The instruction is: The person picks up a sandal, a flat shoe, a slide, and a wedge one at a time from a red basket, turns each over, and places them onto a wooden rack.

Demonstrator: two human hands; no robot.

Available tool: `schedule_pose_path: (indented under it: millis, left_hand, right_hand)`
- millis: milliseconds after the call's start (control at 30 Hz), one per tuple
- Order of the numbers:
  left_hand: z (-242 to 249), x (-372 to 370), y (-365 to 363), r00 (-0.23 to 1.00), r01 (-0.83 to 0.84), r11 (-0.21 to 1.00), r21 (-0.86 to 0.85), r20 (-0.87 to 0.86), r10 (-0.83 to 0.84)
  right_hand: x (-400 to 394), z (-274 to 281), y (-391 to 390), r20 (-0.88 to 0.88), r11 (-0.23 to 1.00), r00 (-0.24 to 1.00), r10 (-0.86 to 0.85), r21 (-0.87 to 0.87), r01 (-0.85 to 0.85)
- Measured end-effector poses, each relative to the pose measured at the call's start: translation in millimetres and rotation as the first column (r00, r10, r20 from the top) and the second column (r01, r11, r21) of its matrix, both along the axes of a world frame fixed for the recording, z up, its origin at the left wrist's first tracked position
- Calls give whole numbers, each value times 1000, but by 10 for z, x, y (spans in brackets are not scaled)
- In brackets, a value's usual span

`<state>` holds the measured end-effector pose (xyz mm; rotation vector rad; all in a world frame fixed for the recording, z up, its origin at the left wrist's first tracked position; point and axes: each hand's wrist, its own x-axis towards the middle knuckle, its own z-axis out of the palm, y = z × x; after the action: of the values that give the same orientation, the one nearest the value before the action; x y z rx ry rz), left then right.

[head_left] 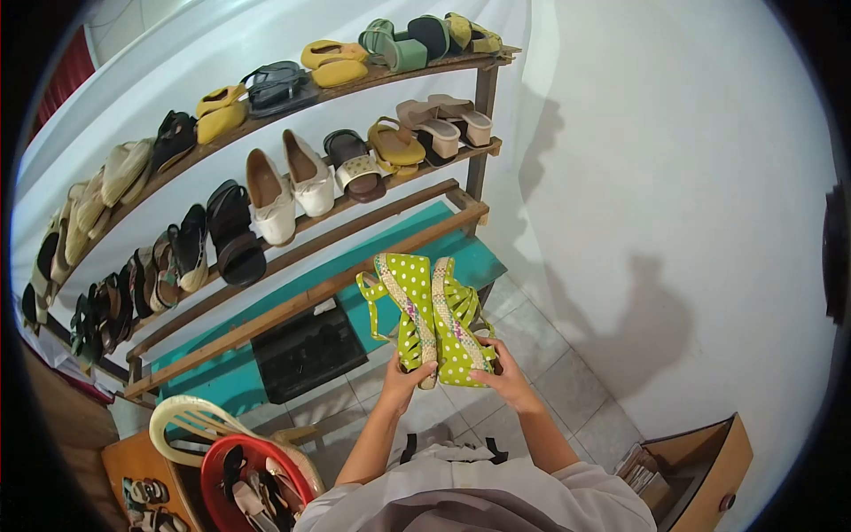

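A pair of green wedge sandals with white polka dots and woven, coloured trim is held up in front of me, side by side. My left hand (408, 379) grips the toe end of the left sandal (409, 288), its thumb pressed on the woven edge. Around the toe end of the right sandal (458, 346) my right hand (503, 377) is closed, thumb on the dotted face. Green straps stick out on both outer sides. Some fingers of each hand are hidden behind the sandals.
Beyond the sandals stands a wooden shoe rack (266, 257) with several pairs on its upper tiers. A red basin (213, 470) of shoes rests on a cream plastic chair (161, 430) at lower left. An open cardboard-coloured box (722, 461) stands by the right wall.
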<state>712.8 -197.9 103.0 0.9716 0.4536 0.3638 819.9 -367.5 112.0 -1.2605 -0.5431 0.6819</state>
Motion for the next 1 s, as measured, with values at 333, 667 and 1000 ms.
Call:
schedule_pose_path:
  millis: [333, 667, 1000]
  left_hand:
    - [-126, 1002, 192, 996, -73, 995, -71, -57, 69]
    - [-103, 2206, 124, 979, -203, 970, -131, -55, 198]
    - [-214, 2834, 303, 947, -293, 950, -106, -168, 273]
  right_hand:
    - [1076, -95, 210, -28, 994, 999, 42, -98, -44]
    - [2563, -12, 264, 33, 964, 970, 239, -130, -233]
    - [3422, -154, 579, 132, 911, 930, 343, -289, -295]
